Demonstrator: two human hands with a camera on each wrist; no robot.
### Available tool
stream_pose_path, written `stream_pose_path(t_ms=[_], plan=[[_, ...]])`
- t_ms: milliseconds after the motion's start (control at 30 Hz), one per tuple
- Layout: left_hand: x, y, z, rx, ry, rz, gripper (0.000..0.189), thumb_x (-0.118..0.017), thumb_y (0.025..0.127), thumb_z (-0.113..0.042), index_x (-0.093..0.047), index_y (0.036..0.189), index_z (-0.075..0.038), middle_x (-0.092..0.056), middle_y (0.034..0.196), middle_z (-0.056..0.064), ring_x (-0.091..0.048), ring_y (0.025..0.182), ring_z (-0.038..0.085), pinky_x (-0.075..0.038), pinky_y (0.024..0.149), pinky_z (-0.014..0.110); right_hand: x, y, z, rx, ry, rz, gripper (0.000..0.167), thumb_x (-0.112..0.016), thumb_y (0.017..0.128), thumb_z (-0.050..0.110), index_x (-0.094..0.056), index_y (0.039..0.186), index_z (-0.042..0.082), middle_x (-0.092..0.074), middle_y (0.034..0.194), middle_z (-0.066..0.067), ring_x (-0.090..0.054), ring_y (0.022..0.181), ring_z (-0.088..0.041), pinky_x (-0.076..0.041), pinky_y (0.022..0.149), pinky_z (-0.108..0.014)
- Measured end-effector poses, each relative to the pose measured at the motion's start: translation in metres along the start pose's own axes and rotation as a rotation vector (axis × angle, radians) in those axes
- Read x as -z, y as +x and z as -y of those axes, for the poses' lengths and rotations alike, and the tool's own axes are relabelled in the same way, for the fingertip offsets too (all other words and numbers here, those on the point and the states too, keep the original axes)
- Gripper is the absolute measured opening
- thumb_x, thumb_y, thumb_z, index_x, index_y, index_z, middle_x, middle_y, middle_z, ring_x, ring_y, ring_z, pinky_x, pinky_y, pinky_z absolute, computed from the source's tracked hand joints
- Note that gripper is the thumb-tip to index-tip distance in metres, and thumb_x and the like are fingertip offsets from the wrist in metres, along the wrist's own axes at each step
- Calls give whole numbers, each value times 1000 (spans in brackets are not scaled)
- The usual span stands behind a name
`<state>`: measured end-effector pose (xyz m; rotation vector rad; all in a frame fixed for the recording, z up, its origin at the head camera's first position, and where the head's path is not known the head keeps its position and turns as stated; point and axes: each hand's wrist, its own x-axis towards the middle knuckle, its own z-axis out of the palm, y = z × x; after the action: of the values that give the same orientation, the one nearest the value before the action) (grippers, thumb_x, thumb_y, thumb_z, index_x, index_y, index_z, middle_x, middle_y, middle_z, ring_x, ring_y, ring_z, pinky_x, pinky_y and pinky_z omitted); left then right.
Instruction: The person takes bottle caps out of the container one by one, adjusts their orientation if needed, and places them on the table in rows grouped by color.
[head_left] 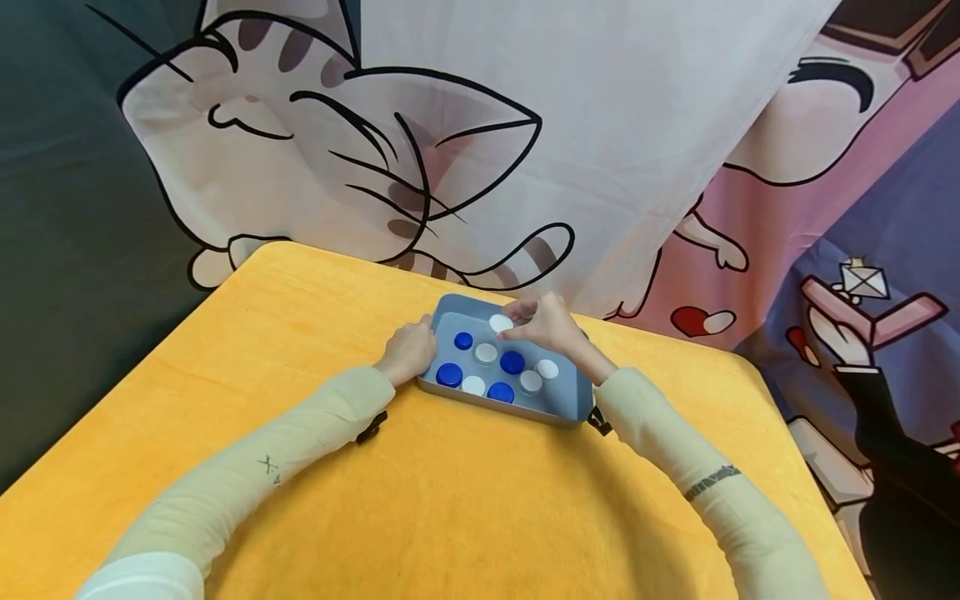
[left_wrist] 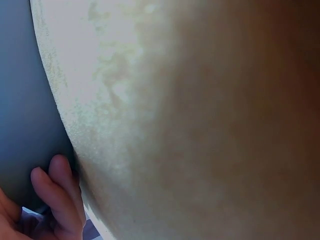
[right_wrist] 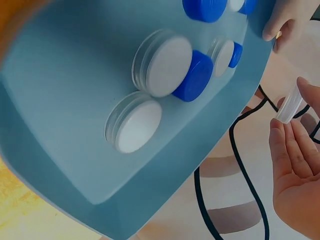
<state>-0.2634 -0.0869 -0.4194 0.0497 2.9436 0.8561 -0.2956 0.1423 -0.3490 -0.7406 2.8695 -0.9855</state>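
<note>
A grey-blue tray (head_left: 457,313) stands on the yellow table. My left hand (head_left: 411,350) grips its left edge; in the left wrist view several fingers (left_wrist: 59,192) bend against the tray's side. Above the tray's far side, my right hand (head_left: 551,323) pinches a small round white jar (right_wrist: 291,104) between thumb and fingertips, lifted clear of the tray floor. Below it in the tray sit several clear round jars with white lids (right_wrist: 139,126) and several blue-lidded ones (head_left: 512,362), of different sizes.
The yellow table (head_left: 465,508) reaches toward me in front of the tray. Behind its far edge hangs a cloth (head_left: 645,100) printed with cartoon cats. Dark straps (head_left: 371,427) show at both wrists.
</note>
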Motion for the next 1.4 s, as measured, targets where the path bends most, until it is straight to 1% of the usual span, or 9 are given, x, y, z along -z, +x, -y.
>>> stream_pose_path(t_ms=[167, 367, 500, 567, 867, 967, 1133, 1267, 1400], plan=[[0, 0, 1, -6, -1, -8, 33, -36, 101, -15, -48, 127, 2, -65, 99, 23, -66, 87, 34, -55, 75, 46, 1, -8, 5, -7, 16, 11, 35, -86, 69, 26, -75, 98, 10, -74, 95, -7, -69, 86, -19, -57, 76, -32], [3, 0, -1, -4, -2, -9, 31, -36, 101, -15, -49, 125, 1, -65, 96, 22, -65, 83, 32, -54, 73, 45, 1, -19, 12, -35, 29, 48, 36, -85, 71, 29, -75, 102, 13, -74, 97, -4, -68, 90, -17, -56, 80, -34], [4, 0, -2, 3, -4, -3, 30, -36, 101, -16, -49, 122, 0, -64, 95, 21, -65, 82, 32, -54, 72, 44, -3, -25, 14, -26, 52, 64, 35, -85, 71, 27, -75, 100, 12, -75, 97, -3, -68, 90, -18, -56, 82, -34], [4, 0, -3, 5, -1, -1, 29, -36, 101, -16, -49, 122, 0, -64, 94, 21, -65, 82, 32, -53, 72, 43, -5, -28, 16, -17, 63, 69, 34, -85, 71, 26, -75, 100, 12, -75, 97, -3, -68, 90, -19, -56, 82, -33], [3, 0, -3, 3, 17, -12, 27, -37, 100, -15, -50, 119, 0, -64, 92, 22, -65, 80, 33, -54, 68, 45, -18, -41, 21, -25, 87, 97, 36, -86, 69, 25, -75, 101, 12, -74, 95, -5, -70, 93, -28, -57, 77, -31], [2, 0, -3, -2, 16, -9, 28, -36, 100, -15, -50, 121, 0, -64, 93, 22, -65, 80, 33, -53, 69, 45, -22, -45, 24, -17, 79, 98, 37, -87, 68, 25, -75, 100, 11, -75, 94, -5, -70, 90, -25, -57, 78, -30], [1, 0, -1, 0, 14, -1, 30, -34, 100, -15, -49, 122, -1, -64, 96, 23, -65, 83, 34, -53, 71, 45, -30, -52, 28, 5, 52, 96, 34, -87, 67, 27, -76, 97, 14, -75, 90, -1, -70, 85, -20, -56, 75, -27], [1, 0, -1, -1, 8, 1, 31, -35, 101, -15, -49, 124, 0, -64, 97, 23, -65, 84, 34, -53, 72, 45, -38, -57, 29, 24, 83, 108, 35, -87, 67, 27, -76, 98, 14, -75, 90, -1, -70, 85, -18, -56, 76, -27], [1, 0, -1, -5, 7, 1, 32, -36, 101, -15, -49, 125, 1, -65, 99, 24, -66, 86, 35, -54, 73, 45, -45, -61, 32, 55, 120, 119, 36, -87, 67, 25, -76, 98, 13, -75, 94, -1, -70, 86, -13, -56, 79, -29]])
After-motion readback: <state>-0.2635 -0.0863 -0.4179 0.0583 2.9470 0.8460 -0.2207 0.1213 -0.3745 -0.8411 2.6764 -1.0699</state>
